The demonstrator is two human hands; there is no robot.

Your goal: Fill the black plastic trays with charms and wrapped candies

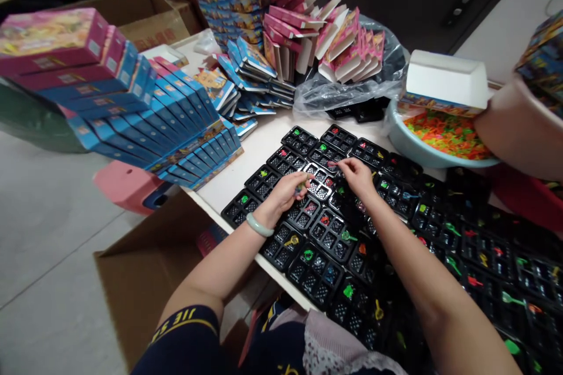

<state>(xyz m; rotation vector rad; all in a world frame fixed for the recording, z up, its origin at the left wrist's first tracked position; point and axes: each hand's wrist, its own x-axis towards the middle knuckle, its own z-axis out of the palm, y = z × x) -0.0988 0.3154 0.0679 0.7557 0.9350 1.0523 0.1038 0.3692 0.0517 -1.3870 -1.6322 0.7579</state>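
Observation:
Rows of black plastic trays [275,249] with square compartments cover the table, several holding a small bright plastic piece in a compartment. My left hand [288,192], a pale bangle [259,224] on its wrist, is curled around small coloured plastic pieces [301,187], green and bluish ones showing at the fingers. It hovers over the trays left of centre. To its right, my right hand [357,177] pinches a small reddish plastic piece [332,164] above a tray in the upper middle. Whether that piece touches the tray I cannot tell.
A light blue basin [416,149] of orange and green pieces stands back right, an open box [446,79] on its rim. Blue and pink boxes [145,129] are stacked at left. Folded pink cartons [352,47] lie behind. Below the table edge is a cardboard box [145,281].

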